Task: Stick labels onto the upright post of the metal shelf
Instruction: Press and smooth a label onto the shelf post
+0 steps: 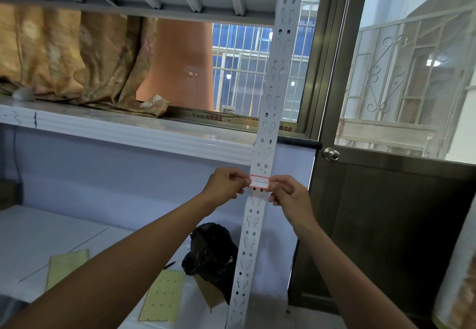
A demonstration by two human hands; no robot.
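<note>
Fabric (pixel 77 58) in orange-brown folds fills the upper left of the frame, heaped on the upper shelf (pixel 128 133) of the white metal rack. Lower left, on the bottom shelf (pixel 38 230), lie a yellow backing sheet (pixel 67 264) and, further right, a second sheet with empty label cut-outs (pixel 163 295); a dark pen (pixel 169 265) lies between them and a crumpled black plastic bag (pixel 211 251), which sits just left of the post's lower part.

At centre, the left hand (pixel 225 184) has its fingers curled in tight, thumb and forefinger pinched on the left end of a white label with a red border (pixel 259 182). The label lies flat across the front of the perforated upright post (pixel 273 84), horizontal, spanning the post's width just below the upper shelf's edge. Whether it is already stuck down cannot be told.

Right of the post, the right hand (pixel 289 194) mirrors the other: fingers folded close, thumb and forefinger nipped on the label's right end. So the label sits directly between the two sets of fingertips, touching both.

Further right stands a dark door (pixel 386 212) with a round metal knob (pixel 331 153), and above it a window (pixel 412 58) with an ornate grille outside.
</note>
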